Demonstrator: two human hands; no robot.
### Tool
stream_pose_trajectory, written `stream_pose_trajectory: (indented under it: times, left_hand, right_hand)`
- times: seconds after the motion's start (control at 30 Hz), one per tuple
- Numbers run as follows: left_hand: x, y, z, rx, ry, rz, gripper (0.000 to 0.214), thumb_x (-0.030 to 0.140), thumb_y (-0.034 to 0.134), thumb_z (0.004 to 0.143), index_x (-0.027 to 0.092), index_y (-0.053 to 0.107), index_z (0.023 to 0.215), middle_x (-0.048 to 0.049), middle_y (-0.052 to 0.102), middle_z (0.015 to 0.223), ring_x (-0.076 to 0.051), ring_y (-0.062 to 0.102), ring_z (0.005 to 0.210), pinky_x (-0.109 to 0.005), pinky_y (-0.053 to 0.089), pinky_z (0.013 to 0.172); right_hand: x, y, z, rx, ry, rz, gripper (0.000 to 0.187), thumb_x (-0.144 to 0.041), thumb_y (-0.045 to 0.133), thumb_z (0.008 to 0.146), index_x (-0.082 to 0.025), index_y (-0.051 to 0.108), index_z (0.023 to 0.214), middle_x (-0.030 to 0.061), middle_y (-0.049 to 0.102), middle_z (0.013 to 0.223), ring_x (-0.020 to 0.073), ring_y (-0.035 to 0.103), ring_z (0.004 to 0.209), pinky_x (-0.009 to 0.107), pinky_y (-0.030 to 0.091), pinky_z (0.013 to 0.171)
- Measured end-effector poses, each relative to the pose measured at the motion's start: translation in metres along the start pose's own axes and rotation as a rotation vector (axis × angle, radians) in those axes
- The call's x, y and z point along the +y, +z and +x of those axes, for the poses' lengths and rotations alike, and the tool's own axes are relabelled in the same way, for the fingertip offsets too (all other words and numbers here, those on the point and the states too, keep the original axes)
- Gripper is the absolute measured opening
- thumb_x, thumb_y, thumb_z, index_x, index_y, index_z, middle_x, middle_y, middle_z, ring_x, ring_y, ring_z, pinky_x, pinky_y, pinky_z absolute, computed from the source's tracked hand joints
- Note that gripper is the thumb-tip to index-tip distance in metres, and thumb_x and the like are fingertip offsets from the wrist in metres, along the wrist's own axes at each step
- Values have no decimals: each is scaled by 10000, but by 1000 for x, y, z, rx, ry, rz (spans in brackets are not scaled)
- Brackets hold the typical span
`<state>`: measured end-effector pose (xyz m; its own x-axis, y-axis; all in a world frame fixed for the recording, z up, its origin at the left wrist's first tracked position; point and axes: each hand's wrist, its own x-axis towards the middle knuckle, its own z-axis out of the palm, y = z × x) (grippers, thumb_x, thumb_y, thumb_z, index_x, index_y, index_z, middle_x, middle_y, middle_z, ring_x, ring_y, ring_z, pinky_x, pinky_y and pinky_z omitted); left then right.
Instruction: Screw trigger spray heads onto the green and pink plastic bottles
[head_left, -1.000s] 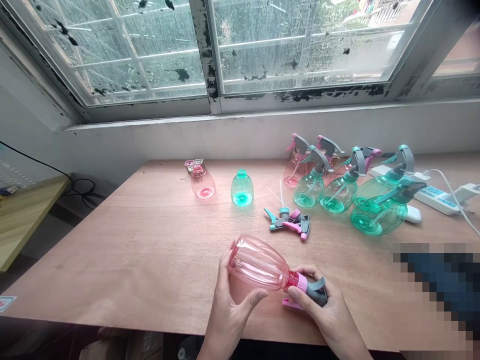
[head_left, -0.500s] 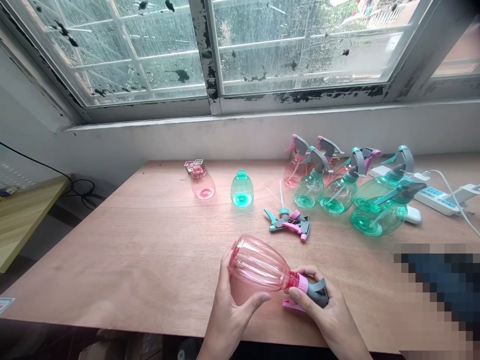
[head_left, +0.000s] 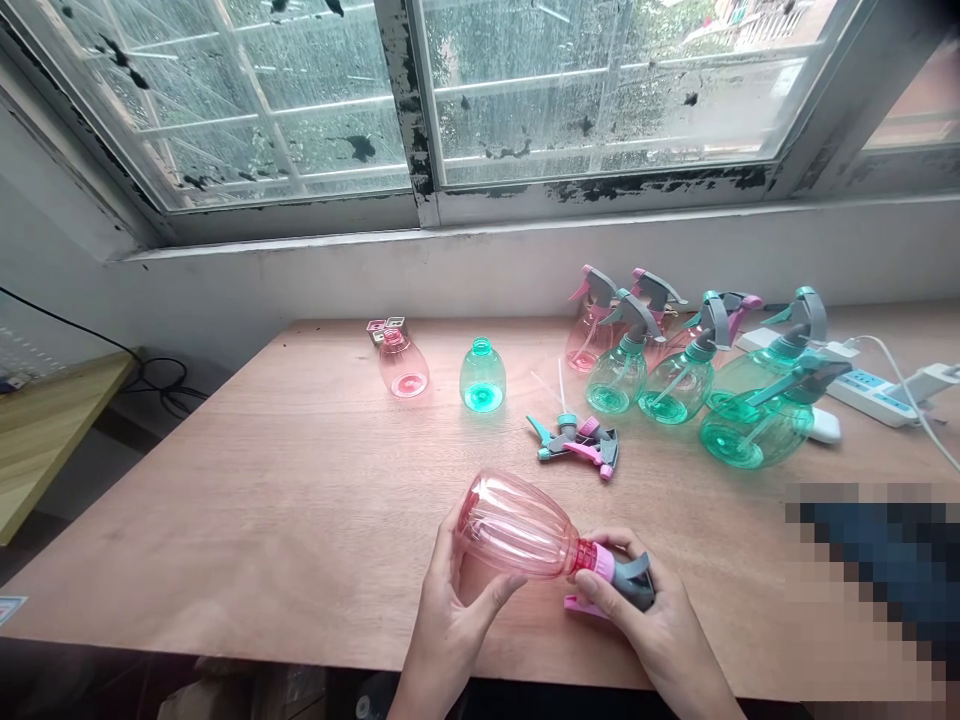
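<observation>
A clear pink spray bottle (head_left: 521, 525) lies tilted on its side between my hands, low over the front of the table. My left hand (head_left: 454, 600) cups its base end, fingers behind the bottle and thumb held off the plastic. At the neck, my right hand (head_left: 637, 600) grips the pink collar and grey trigger head (head_left: 634, 582), with the thumb on the collar. The pink trigger lever (head_left: 585, 606) points toward the front edge. Just beyond the bottle lie two loose spray heads, one teal and grey (head_left: 559, 440), one pink and grey (head_left: 596, 448).
A pink bottle (head_left: 405, 365) and a green bottle (head_left: 483, 378) stand without heads at the back. Several spray bottles with heads, such as a green one (head_left: 616, 375), crowd the back right. Behind them lies a white power strip (head_left: 874, 395). A window is above the wooden table (head_left: 262, 520).
My left thumb has shifted slightly left, away from the bottle. The bottle and my right hand stay nearly where they were; the whole view has moved a little.
</observation>
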<state>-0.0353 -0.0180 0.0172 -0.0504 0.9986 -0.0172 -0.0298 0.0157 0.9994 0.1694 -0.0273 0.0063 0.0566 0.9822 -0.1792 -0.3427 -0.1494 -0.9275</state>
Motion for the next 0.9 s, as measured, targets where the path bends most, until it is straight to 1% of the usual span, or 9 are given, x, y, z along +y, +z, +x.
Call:
stream_pose_trajectory:
  times: [0.07, 0.17, 0.37, 0.5, 0.6, 0.73, 0.9]
  left_hand:
    - [-1, 0, 0, -4, 15, 25, 774, 361, 868, 878, 381, 493, 1554, -29, 512, 1660, -341, 422, 1564, -505, 291, 1321]
    - [0, 1, -1, -9, 31, 62, 753, 341, 841, 907, 400, 473, 1562, -14, 482, 1684, -329, 438, 1556, -506, 275, 1327]
    - [4, 2, -5, -33, 20, 37, 815, 390, 857, 888, 375, 441, 1589, -45, 471, 1692, -346, 402, 1576, -515, 264, 1330]
    - [3, 1, -4, -19, 23, -4, 752, 421, 817, 920, 369, 460, 1581, -45, 478, 1689, -347, 366, 1596, -509, 271, 1328]
    - [2, 1, -1, -5, 25, -8, 736, 407, 826, 913, 361, 490, 1566, -48, 515, 1663, -352, 404, 1576, -510, 285, 1324]
    - [1, 1, 3, 2, 36, -6, 778, 376, 881, 858, 362, 523, 1548, -41, 558, 1632, -361, 462, 1542, -497, 334, 1308]
    - [-2, 1, 0, 22, 37, 37, 773, 357, 869, 873, 387, 503, 1553, -29, 541, 1646, -345, 472, 1537, -508, 323, 1313]
  right_hand:
    - [0, 0, 0, 4, -3, 3, 377, -473, 984, 779, -217, 813, 997, 28, 792, 924, 225, 749, 805, 343, 720, 746]
    - [0, 1, 0, 12, -6, -2, 387, -473, 989, 770, -210, 814, 993, 31, 790, 917, 226, 749, 789, 339, 719, 727]
    - [0, -1, 0, -2, -5, -9, 375, -467, 975, 789, -211, 810, 1007, 30, 795, 933, 227, 753, 795, 348, 717, 750]
    - [1, -2, 0, -14, 2, -14, 354, -463, 968, 798, -226, 810, 1008, 17, 797, 925, 218, 742, 784, 351, 713, 767]
    - [1, -1, 0, -7, 3, -15, 367, -467, 979, 781, -224, 816, 1002, 18, 799, 913, 221, 740, 769, 353, 713, 755]
    - [0, 0, -1, 12, -2, -8, 368, -471, 983, 779, -225, 813, 993, 21, 797, 920, 236, 756, 817, 340, 712, 747]
    - [1, 1, -1, 8, -2, -18, 406, -491, 979, 776, -211, 810, 1016, 43, 807, 924, 238, 749, 792, 368, 716, 748]
